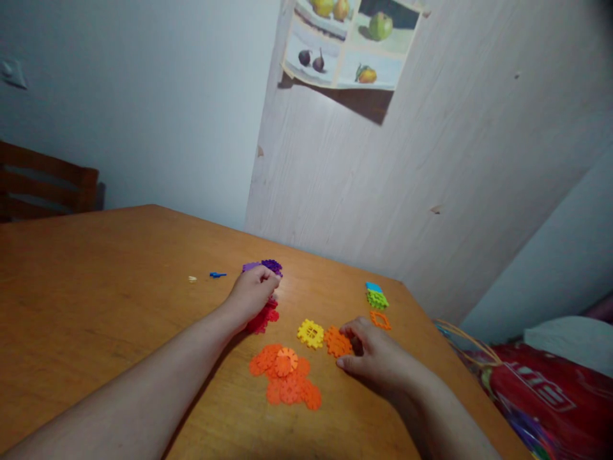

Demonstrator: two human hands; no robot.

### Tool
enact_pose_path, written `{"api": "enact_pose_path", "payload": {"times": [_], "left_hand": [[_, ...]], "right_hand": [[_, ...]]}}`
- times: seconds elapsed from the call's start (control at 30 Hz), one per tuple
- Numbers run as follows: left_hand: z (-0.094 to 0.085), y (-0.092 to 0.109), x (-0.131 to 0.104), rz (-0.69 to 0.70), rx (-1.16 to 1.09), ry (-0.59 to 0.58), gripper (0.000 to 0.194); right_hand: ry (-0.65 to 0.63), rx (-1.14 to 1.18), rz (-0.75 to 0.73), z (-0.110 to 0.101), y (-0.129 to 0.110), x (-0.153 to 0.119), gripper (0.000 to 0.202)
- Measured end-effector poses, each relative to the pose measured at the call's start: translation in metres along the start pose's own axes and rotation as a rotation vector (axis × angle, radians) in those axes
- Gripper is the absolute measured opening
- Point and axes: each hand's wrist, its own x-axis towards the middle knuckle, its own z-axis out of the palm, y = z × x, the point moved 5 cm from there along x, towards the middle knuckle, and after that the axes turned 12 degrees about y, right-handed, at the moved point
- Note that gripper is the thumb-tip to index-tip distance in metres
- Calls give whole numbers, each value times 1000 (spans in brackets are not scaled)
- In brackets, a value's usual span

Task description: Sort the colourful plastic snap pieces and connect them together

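My left hand [257, 291] is closed, its fingertips pressed together. What it holds, if anything, is hidden. Just beyond it lie dark purple toothed plastic pieces [272, 265] and a lighter purple piece [251, 266]. Red pieces [263, 317] show below the hand, partly covered by it. My right hand [366, 348] is curved with thumb and fingers apart at the right edge of orange square toothed pieces [337, 342]. Whether the fingertips touch them is hard to tell. A yellow toothed piece [311, 333] lies to their left. Nearer me, several round orange notched discs [287, 377] overlap in a loose pile.
Toward the right edge of the wooden table [119, 287] lie a blue piece [373, 287], green pieces [377, 299] and an orange square frame [380, 320]. A small blue stick-like part [218, 275] and a cream bit [192, 279] lie left. A red bag [550, 390] stands beyond the table.
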Motion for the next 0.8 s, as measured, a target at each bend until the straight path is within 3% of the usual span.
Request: {"api": "enact_pose_path", "payload": {"times": [0.2,0.43,0.57,0.8], "left_hand": [[0,-1,0,8,3,1,19],[1,1,-2,-25,-10,-9,21],[1,2,-3,-31,-9,-8,20],[1,1,-3,-29,6,-13,21]], "right_hand": [[16,-28,5,-2,-1,1,29],[121,51,208,-25,28,-4,7],[158,42,262,-38,48,-7,10],[171,-40,322,-39,66,-6,13]]}}
